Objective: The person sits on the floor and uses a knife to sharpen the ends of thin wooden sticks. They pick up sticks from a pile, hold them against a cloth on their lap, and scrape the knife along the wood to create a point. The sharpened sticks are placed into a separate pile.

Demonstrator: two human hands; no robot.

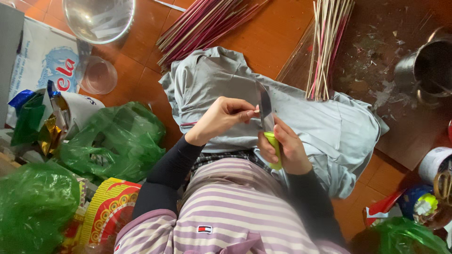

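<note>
My right hand (288, 149) grips a knife (266, 113) by its yellow-green handle, blade pointing up and away. My left hand (225, 116) pinches a thin pale stick at its fingertips, right against the blade's edge. Both hands hover over a grey cloth (329, 127) spread across my lap and the tiled floor. Beyond the cloth lie a bundle of dark red sticks (202, 26) and a bundle of pale sticks with pink ends (327, 44).
A metal bowl (99, 16) and a clear plastic cup (96, 75) sit at the top left. Green plastic bags (113, 141) and coloured packets crowd the left. A metal pot (431, 68) stands on a brown board at the right, with tubs below it.
</note>
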